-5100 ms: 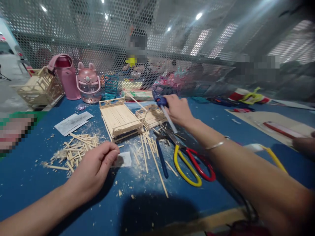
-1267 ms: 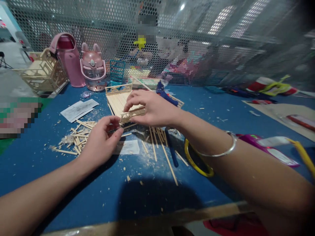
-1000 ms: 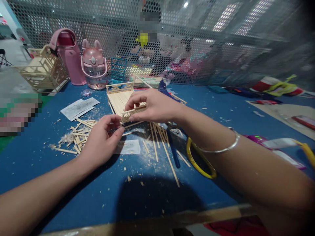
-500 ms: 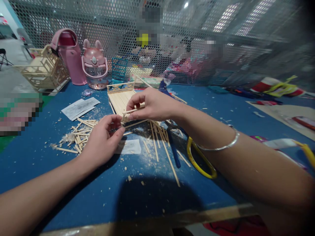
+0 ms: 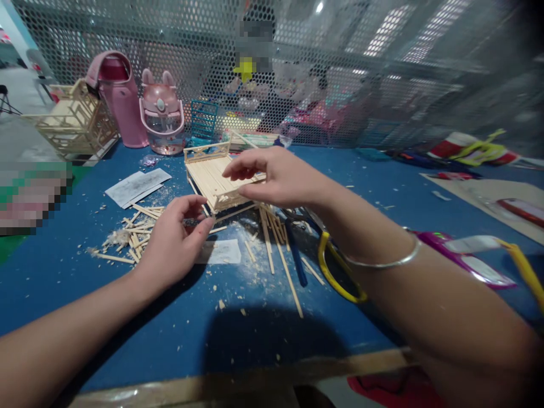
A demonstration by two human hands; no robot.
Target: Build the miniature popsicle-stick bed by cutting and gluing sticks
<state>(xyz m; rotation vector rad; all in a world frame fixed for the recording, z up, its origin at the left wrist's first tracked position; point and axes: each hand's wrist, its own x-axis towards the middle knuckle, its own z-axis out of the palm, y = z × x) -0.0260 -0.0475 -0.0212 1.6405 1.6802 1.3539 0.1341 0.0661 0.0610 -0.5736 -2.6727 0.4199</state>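
Observation:
A small platform of pale wooden sticks [image 5: 210, 173], with low railings at its far and near ends, rests on the blue table [image 5: 148, 334]. At its near left corner is my left hand [image 5: 176, 232], thumb and fingers apart, nothing between them. Over the platform's right side hovers my right hand [image 5: 276, 178], its fingers loosely spread and holding nothing. It hides part of the near railing. Loose sticks [image 5: 272, 243] lie in front of the platform, and a pile of short sticks [image 5: 138, 238] lies left of my left hand.
Yellow-handled scissors [image 5: 340, 277] lie under my right forearm. Two pink bottles [image 5: 164, 122] stand at the back left beside a larger stick model [image 5: 74, 122]. Paper slips [image 5: 138, 187] lie at the left. A perforated metal screen [image 5: 204, 56] rises behind the table.
My right hand has let go of the stick at the near railing, opened, and moved right. More of the platform shows. My left hand has hardly moved.

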